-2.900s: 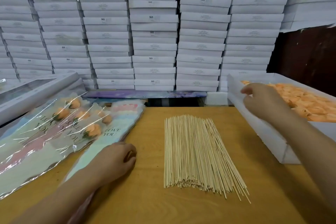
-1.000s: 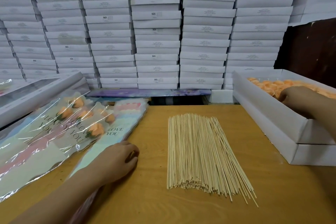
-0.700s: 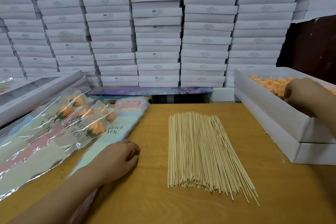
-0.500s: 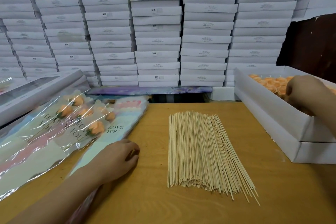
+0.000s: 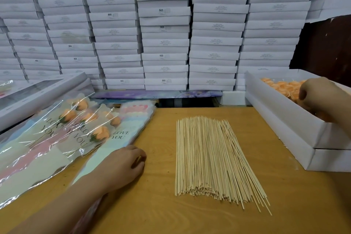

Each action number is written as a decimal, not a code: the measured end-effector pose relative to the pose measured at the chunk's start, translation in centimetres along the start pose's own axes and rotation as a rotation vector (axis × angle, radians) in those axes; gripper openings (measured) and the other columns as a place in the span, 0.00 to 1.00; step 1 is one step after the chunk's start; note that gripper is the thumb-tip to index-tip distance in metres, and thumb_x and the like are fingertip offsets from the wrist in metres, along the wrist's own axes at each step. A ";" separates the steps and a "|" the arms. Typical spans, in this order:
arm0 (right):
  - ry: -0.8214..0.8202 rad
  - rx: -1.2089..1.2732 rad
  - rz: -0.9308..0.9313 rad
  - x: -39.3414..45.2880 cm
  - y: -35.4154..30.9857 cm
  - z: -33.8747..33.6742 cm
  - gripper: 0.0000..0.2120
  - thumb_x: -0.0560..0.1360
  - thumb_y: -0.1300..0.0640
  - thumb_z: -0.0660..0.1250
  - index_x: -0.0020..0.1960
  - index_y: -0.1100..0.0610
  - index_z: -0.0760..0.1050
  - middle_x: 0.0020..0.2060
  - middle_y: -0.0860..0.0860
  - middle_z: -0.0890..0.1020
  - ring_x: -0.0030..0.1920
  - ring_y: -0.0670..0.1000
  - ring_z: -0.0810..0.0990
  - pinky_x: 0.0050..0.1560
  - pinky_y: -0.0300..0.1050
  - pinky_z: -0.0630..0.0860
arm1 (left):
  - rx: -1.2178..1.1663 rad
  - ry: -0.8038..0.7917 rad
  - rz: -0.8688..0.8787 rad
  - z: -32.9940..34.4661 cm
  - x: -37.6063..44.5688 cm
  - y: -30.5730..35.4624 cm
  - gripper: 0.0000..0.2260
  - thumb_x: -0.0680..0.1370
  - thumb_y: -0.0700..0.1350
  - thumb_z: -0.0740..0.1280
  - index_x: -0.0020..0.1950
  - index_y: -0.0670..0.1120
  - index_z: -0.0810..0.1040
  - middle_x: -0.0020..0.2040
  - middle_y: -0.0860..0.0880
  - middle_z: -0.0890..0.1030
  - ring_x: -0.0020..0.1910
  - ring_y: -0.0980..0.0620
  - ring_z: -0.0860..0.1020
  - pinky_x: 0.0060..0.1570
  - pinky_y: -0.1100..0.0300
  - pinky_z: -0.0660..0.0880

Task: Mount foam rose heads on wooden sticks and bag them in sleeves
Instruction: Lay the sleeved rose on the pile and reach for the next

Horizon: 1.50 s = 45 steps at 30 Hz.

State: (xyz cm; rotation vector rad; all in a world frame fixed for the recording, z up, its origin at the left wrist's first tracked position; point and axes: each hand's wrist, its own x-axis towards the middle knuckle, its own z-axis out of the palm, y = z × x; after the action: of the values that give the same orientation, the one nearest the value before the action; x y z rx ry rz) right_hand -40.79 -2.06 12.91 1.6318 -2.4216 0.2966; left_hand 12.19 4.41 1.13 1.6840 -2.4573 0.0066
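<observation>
The sticks (image 5: 214, 159) lie in a loose flat bundle on the middle of the worktop (image 5: 155, 211), long axis running from the near edge toward the far edge. Their near ends are roughly flush on the left and splay out to the right, where a few stray sticks point toward the near right corner; the far ends form an even line short of the worktop's back edge.

The left hand (image 5: 123, 165) rests on the worktop just left of the sticks, fingers loosely curled and holding nothing, its knuckles at the near edge of a stack of sleeves (image 5: 121, 138) printed "LOVE YOU". Left of that stack lie bagged roses (image 5: 76, 125), orange heads pointing toward the far left, stems toward the near side, the clear film overlapping.

The right hand (image 5: 319, 97) is inside a white box (image 5: 281, 119) at the right edge, fingers bent down among the orange rose heads (image 5: 281, 86); the box wall hides the fingertips, so whether it grasps a head cannot be told. This box sits on a second white box (image 5: 307, 157), both angled toward the far left.

Behind the worktop rises a wall of stacked white cartons (image 5: 165, 30). A flat windowed box (image 5: 43, 95) lies at far left, partly over the bagged roses' edge.
</observation>
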 end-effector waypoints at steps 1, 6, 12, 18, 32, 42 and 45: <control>0.002 -0.005 0.009 0.1 0.0 0.0 0.10 0.68 0.64 0.74 0.33 0.52 0.77 0.36 0.54 0.79 0.38 0.55 0.76 0.39 0.44 0.74 | -0.001 -0.001 -0.001 0.0 0.0 0.0 0.15 0.82 0.55 0.61 0.68 0.58 0.74 0.65 0.59 0.74 0.59 0.60 0.75 0.60 0.66 0.72; 0.028 0.010 0.026 0.0 -0.1 -0.7 0.09 0.67 0.66 0.74 0.34 0.55 0.78 0.34 0.55 0.77 0.35 0.56 0.75 0.30 0.41 0.68 | -0.006 -0.001 -0.001 0.0 0.0 0.1 0.15 0.82 0.55 0.61 0.68 0.58 0.74 0.65 0.59 0.74 0.59 0.61 0.74 0.58 0.68 0.71; 0.096 -0.024 -0.031 -0.6 -1.1 -3.3 0.07 0.68 0.67 0.73 0.35 0.57 0.79 0.36 0.57 0.78 0.37 0.59 0.77 0.39 0.50 0.79 | 0.001 -0.006 -0.003 -0.1 0.0 0.0 0.15 0.81 0.56 0.61 0.67 0.59 0.74 0.64 0.60 0.75 0.58 0.62 0.74 0.57 0.69 0.71; 0.163 0.107 -0.240 -3.4 -4.7 -6.1 0.06 0.73 0.60 0.72 0.38 0.55 0.78 0.40 0.58 0.79 0.42 0.61 0.77 0.44 0.52 0.79 | -0.043 0.082 -0.022 -0.5 0.4 1.1 0.12 0.81 0.55 0.62 0.62 0.58 0.78 0.60 0.59 0.78 0.54 0.61 0.76 0.51 0.69 0.71; -0.098 0.343 -0.793 -15.9 -16.0 -3.5 0.08 0.78 0.59 0.66 0.49 0.49 0.83 0.49 0.43 0.84 0.51 0.47 0.81 0.53 0.51 0.79 | -0.691 0.121 -0.036 -3.3 1.3 9.8 0.24 0.73 0.55 0.75 0.68 0.57 0.73 0.57 0.61 0.80 0.55 0.65 0.78 0.58 0.65 0.77; -0.138 0.433 -0.964 -18.8 -17.8 -2.1 0.09 0.78 0.60 0.65 0.50 0.50 0.84 0.47 0.45 0.84 0.49 0.45 0.80 0.52 0.47 0.79 | -0.980 0.071 0.077 -2.4 1.1 12.3 0.06 0.74 0.42 0.76 0.47 0.51 0.83 0.40 0.55 0.85 0.41 0.59 0.82 0.45 0.63 0.78; -0.124 0.470 -0.983 -19.0 -17.6 -2.0 0.08 0.78 0.59 0.67 0.51 0.50 0.84 0.47 0.44 0.85 0.49 0.43 0.80 0.51 0.46 0.79 | -1.006 0.094 0.066 -2.0 1.2 12.3 0.05 0.74 0.42 0.76 0.43 0.53 0.84 0.36 0.55 0.83 0.35 0.59 0.79 0.38 0.63 0.74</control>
State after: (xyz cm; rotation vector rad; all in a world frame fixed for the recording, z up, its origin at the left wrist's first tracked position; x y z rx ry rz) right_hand -17.38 8.85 10.39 2.8458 -1.3693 0.6064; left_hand 0.66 7.99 4.30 1.0923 -1.8757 -0.9357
